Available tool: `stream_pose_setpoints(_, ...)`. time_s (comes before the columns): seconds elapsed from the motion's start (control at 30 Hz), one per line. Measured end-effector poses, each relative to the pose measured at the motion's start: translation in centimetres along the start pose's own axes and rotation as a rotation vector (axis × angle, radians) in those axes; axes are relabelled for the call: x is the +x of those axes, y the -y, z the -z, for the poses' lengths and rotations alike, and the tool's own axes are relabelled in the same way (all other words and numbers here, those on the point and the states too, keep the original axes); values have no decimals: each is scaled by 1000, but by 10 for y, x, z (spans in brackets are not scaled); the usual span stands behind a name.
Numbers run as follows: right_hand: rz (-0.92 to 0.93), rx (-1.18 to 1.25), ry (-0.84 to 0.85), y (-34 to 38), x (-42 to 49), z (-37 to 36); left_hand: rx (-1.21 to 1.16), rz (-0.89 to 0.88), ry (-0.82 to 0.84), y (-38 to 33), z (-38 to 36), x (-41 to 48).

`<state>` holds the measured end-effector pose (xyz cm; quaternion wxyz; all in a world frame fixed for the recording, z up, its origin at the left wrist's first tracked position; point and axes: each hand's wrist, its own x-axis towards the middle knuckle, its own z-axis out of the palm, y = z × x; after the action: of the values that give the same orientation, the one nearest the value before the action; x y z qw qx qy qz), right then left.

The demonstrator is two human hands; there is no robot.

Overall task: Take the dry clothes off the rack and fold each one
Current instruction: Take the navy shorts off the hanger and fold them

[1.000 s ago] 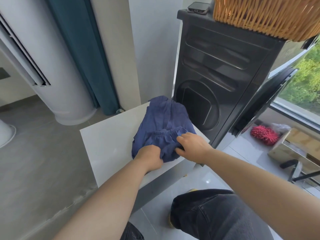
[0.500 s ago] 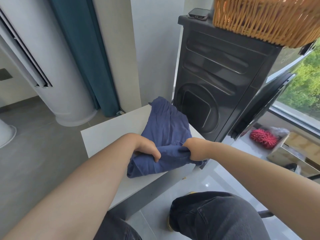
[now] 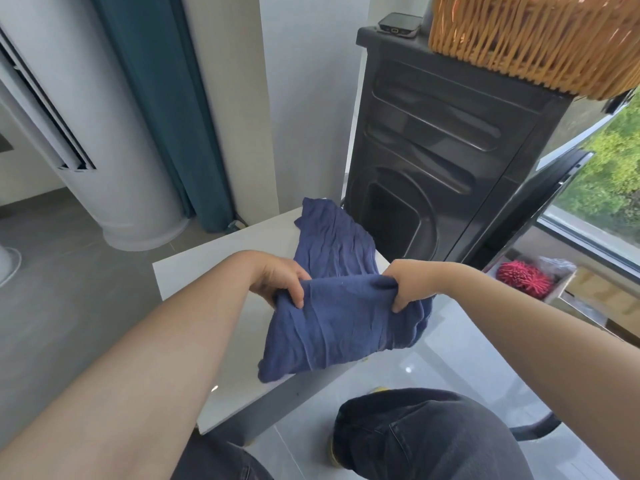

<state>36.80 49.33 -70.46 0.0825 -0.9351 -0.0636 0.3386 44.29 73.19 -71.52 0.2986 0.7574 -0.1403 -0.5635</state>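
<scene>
White table (image 3: 221, 271), one navy garment (image 3: 339, 320), gripped by left hand (image 3: 277, 278), right hand (image 3: 408, 282)

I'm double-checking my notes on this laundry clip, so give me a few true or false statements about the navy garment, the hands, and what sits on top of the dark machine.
1. The left hand and the right hand both grip the navy garment. True.
2. The navy garment lies on the floor. False: its far part rests on the white table, and the hands hold its near part up.
3. A wicker basket stands on the dark laundry machine. True.
4. The phone lies on the white table. False: it lies on top of the machine, beside the basket.
</scene>
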Motion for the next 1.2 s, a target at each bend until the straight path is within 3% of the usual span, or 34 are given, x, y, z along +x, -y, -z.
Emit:
stream_pose_setpoints(0.1, -57, 98, -83, -12, 12, 9, -49, -118, -331, -5, 12, 9)
stream_pose_setpoints(0.2, -139, 208, -369, -21, 31, 12, 52, -236, -757, -5, 18, 28)
stream_pose_setpoints(0.27, -205, 299, -569, -24, 44, 7, 185, -219, -964, -2, 14, 41)
stream_pose_setpoints(0.33, -230, 286, -675, -23, 54, -4, 466, -202, -1053, 4, 6, 52)
stream_pose_setpoints(0.4, -192, 161, -700, -20, 62, -19, 674, -275, -1002, 11, -3, 61)
stream_pose_setpoints(0.5, -39, -34, -602, -11, 68, -45, 885, -362, -763, 23, -18, 70)
stream_pose_setpoints(0.63, 102, -172, -408, 9, 64, -71, 957, -189, -484, 38, -35, 84)
stream_pose_setpoints(0.73, 73, -256, -258, 16, 61, -84, 920, -94, -374, 43, -40, 87)
stream_pose_setpoints(0.87, 23, -404, -216, 10, 62, -89, 931, -94, -334, 43, -38, 78)
stream_pose_setpoints(1.0, -13, -290, -260, 4, 63, -88, 1033, -92, -338, 48, -37, 71)
stream_pose_setpoints(1.2, -81, -104, -359, 4, 61, -88, 1173, -200, -483, 55, -46, 71)
